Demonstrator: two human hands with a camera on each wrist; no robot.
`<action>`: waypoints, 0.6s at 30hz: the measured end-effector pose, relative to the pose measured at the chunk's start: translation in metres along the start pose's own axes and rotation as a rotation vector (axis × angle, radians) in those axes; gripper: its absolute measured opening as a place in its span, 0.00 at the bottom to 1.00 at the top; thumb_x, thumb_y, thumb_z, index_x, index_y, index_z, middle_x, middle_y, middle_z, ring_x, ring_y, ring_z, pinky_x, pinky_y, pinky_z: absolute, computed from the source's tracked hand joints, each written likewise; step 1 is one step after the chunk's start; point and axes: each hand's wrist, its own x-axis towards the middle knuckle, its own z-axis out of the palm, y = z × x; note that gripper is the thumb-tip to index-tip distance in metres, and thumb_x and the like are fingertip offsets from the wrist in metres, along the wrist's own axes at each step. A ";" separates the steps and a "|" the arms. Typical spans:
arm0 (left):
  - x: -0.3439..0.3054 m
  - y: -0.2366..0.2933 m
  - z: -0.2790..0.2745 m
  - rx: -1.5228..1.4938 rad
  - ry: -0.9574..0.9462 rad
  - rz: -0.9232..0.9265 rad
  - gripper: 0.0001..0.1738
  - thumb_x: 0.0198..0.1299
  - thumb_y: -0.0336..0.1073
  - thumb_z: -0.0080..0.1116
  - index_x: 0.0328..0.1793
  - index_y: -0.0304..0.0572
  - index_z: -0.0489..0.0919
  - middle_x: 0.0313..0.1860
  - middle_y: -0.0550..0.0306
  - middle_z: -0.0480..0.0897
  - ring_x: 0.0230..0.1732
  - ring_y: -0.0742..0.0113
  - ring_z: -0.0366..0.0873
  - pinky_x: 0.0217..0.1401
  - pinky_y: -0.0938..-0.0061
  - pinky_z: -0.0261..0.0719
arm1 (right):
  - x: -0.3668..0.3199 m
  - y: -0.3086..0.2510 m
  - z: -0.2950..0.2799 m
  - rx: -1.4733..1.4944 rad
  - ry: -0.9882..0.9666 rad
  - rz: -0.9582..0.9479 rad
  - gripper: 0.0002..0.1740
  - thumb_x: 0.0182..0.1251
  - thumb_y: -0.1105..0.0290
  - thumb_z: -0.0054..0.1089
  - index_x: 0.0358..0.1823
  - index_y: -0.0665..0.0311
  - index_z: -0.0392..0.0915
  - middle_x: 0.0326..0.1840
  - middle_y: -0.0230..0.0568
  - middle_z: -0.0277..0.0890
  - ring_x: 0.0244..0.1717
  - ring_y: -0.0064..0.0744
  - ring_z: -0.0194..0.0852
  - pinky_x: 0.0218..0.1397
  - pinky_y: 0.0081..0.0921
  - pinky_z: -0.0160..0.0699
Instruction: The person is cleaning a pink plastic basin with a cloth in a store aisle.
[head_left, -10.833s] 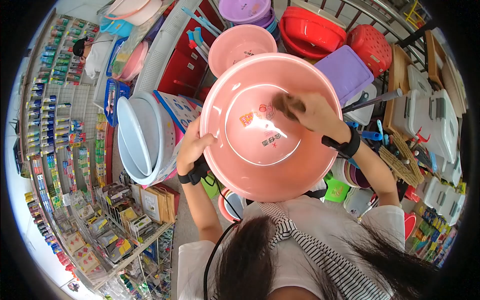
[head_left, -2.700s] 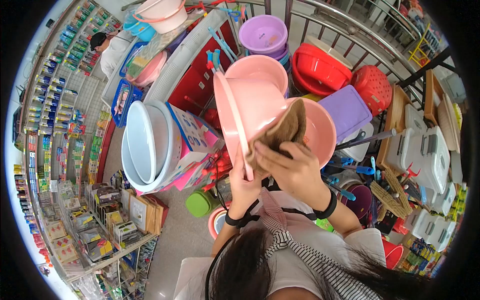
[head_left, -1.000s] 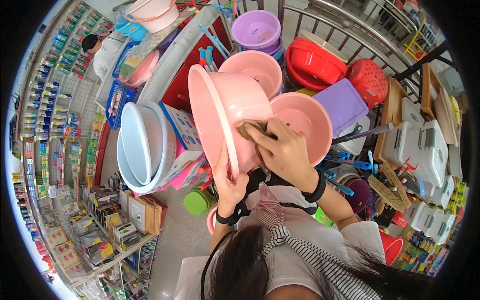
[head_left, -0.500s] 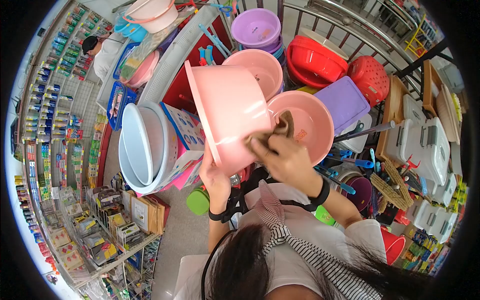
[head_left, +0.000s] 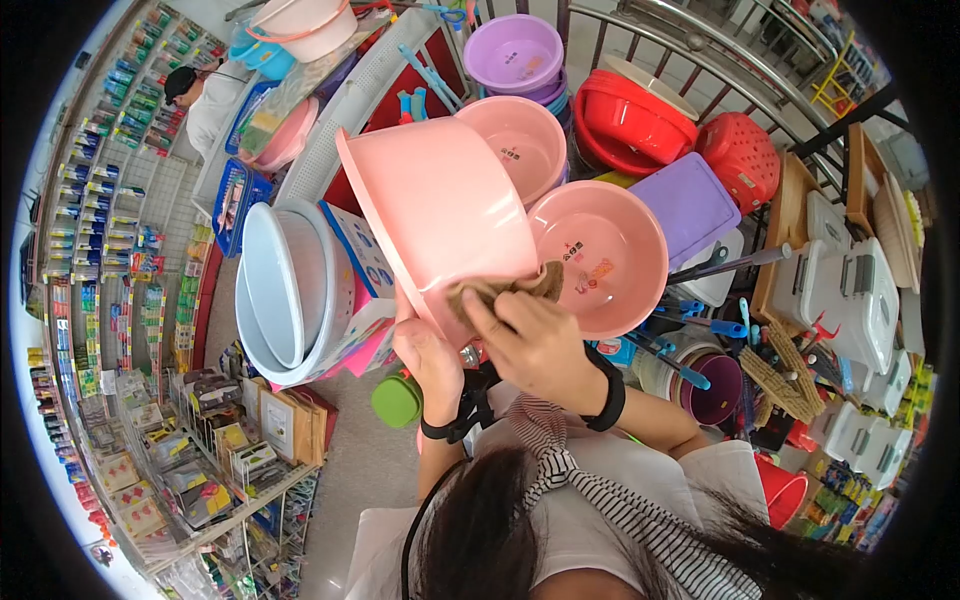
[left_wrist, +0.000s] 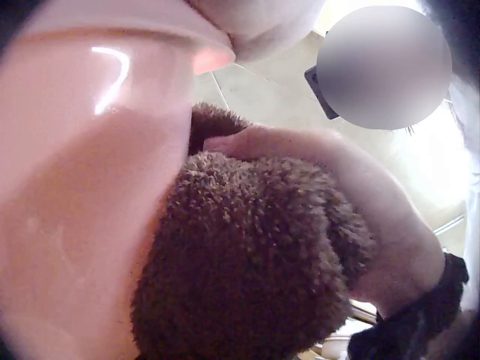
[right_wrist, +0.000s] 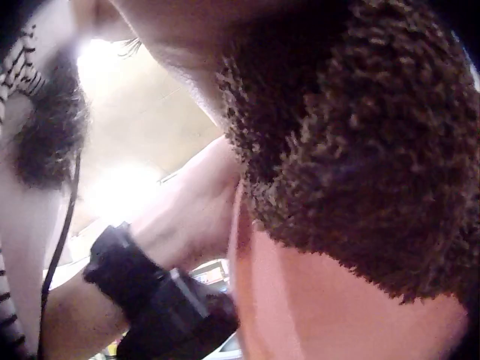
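Note:
A pink plastic basin [head_left: 440, 200] is tipped on its side in the head view, its outer wall facing the person. My left hand [head_left: 430, 360] grips its rim from below, fingers partly hidden behind it. With bent fingers my right hand [head_left: 530, 345] holds a fuzzy brown cloth [head_left: 480, 295] against the outer wall near the rim. The left wrist view shows the cloth [left_wrist: 247, 247] bunched under the right hand [left_wrist: 322, 165], touching the basin [left_wrist: 82, 172]. Close up in the right wrist view, the cloth [right_wrist: 367, 157] covers part of the pink wall [right_wrist: 300, 300].
Two more pink basins [head_left: 610, 255] stand just beyond, beside a purple lid [head_left: 685, 195]. Light blue tubs [head_left: 285, 285] are at left, red basins [head_left: 630, 120] at the back. Brushes and mops [head_left: 705, 325] crowd the right. Another person [head_left: 205, 100] is far left.
Earlier the basin faced upward with the cloth inside it. Since then it has been tipped over, and the right hand has slid the cloth along the outer wall toward the rim.

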 end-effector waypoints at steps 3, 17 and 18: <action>0.005 -0.001 -0.006 0.077 -0.017 0.023 0.48 0.69 0.69 0.33 0.73 0.27 0.62 0.66 0.48 0.73 0.62 0.64 0.72 0.65 0.70 0.71 | -0.010 0.001 0.002 0.074 -0.077 -0.066 0.26 0.49 0.69 0.59 0.54 0.66 0.78 0.30 0.34 0.65 0.29 0.31 0.73 0.31 0.27 0.76; 0.003 0.001 -0.003 -0.045 -0.068 -0.016 0.49 0.68 0.68 0.35 0.75 0.25 0.58 0.68 0.46 0.71 0.65 0.63 0.71 0.66 0.70 0.69 | -0.009 0.017 -0.020 0.074 -0.130 0.047 0.22 0.51 0.71 0.60 0.51 0.58 0.80 0.31 0.33 0.67 0.27 0.31 0.73 0.33 0.29 0.78; 0.003 0.003 0.000 -0.086 -0.058 -0.027 0.51 0.68 0.69 0.36 0.76 0.23 0.56 0.69 0.46 0.70 0.66 0.63 0.70 0.67 0.71 0.67 | -0.007 0.019 -0.020 0.072 -0.133 0.046 0.22 0.51 0.71 0.60 0.51 0.58 0.80 0.31 0.33 0.67 0.27 0.31 0.73 0.33 0.29 0.78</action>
